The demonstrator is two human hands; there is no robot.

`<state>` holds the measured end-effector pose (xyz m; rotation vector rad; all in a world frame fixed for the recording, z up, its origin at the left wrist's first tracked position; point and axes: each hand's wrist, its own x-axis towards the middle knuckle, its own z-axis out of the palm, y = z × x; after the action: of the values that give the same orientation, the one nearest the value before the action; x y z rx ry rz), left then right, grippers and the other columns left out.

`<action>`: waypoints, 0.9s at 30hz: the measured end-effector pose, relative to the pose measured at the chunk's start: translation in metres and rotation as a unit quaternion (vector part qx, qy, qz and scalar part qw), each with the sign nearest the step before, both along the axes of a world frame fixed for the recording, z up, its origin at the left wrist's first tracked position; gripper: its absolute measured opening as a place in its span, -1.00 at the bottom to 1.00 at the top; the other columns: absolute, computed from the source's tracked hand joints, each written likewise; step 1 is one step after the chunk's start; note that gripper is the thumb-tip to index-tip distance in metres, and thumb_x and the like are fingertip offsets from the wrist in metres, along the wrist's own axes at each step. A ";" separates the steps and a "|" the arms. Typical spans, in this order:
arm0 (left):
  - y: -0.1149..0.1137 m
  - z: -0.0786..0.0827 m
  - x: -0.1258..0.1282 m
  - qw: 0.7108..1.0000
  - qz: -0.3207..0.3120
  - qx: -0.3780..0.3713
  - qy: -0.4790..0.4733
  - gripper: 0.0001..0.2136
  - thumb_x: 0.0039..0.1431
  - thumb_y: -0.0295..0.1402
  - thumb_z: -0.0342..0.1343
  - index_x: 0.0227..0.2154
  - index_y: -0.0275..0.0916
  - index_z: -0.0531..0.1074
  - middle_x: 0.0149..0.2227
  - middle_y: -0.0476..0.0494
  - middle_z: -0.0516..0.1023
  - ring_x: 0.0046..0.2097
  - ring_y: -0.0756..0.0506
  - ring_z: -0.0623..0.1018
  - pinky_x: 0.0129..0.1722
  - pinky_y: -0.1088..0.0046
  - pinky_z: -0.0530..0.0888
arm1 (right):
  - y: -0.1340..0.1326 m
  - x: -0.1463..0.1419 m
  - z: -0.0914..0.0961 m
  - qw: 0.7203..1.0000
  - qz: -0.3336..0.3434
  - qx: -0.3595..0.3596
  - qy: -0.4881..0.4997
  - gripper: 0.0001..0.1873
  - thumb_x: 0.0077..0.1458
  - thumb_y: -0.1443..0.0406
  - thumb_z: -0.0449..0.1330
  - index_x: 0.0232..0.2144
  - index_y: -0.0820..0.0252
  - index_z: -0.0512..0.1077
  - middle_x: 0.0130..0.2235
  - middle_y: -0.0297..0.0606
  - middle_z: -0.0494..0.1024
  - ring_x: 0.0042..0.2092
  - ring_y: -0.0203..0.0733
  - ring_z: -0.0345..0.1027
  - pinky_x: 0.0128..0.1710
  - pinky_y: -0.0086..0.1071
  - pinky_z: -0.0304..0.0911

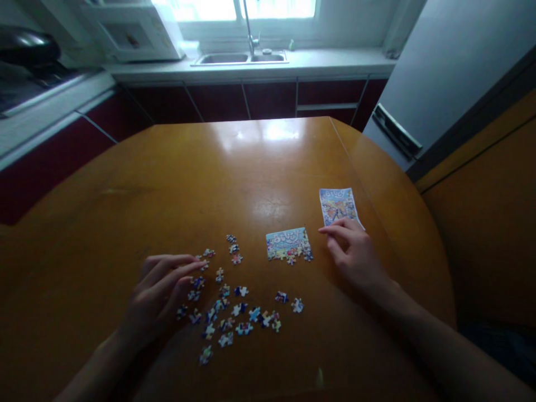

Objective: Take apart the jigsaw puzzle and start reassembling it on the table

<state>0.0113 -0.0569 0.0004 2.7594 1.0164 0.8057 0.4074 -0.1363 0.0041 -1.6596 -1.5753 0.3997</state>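
Note:
Several loose jigsaw pieces [234, 312] lie scattered on the orange wooden table [209, 173] in front of me. A partly joined strip of puzzle [288, 244] sits right of them. A small picture card [338, 205] lies further right. My left hand [161, 293] rests flat over the left edge of the loose pieces, fingers stretched toward one piece. My right hand [354, 251] lies beside the card, fingers extended toward the joined strip, holding nothing that I can see.
Behind the table runs a counter with a sink and tap [247, 53] under a bright window. A white microwave [134, 30] stands at the left, a grey fridge [439, 78] at the right. The table's right leaf drops off near an orange wall.

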 end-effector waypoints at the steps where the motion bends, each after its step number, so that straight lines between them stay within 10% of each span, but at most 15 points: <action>1: 0.000 0.000 0.001 1.000 0.002 0.002 -0.003 -0.75 0.31 -0.47 0.00 -0.05 -0.15 0.50 -0.11 -0.15 0.51 -0.09 -0.17 0.44 -0.08 0.22 0.37 | -0.002 -0.003 0.000 1.000 0.016 -0.007 -0.008 -0.76 0.17 0.40 0.11 -0.21 0.16 0.56 -0.23 -0.15 0.47 -0.12 -0.06 0.31 -0.09 -0.12 0.27; 13: -0.002 -0.001 0.002 0.999 0.017 -0.024 -0.026 -0.79 0.33 -0.41 0.00 -0.09 -0.13 0.50 -0.13 -0.12 0.52 -0.11 -0.16 0.44 -0.11 0.23 0.36 | -0.002 -0.029 -0.011 0.984 0.131 -0.056 -0.106 -0.69 0.11 0.51 0.09 -0.21 0.08 0.52 -0.17 -0.12 0.38 -0.09 0.00 0.21 -0.09 -0.08 0.28; 27: -0.006 0.003 0.000 0.999 -0.004 -0.015 -0.032 -0.78 0.33 -0.43 -0.02 -0.09 -0.15 0.50 -0.13 -0.14 0.53 -0.09 -0.15 0.45 -0.10 0.23 0.38 | 0.004 -0.019 -0.008 0.997 0.065 0.023 -0.029 -0.70 0.17 0.51 0.01 -0.26 0.12 0.50 -0.21 -0.16 0.40 -0.11 -0.06 0.25 -0.08 -0.10 0.25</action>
<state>0.0111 -0.0626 0.0035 2.6934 0.9977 0.8638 0.3882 -0.1322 -0.0040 -1.5515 -1.7278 0.3823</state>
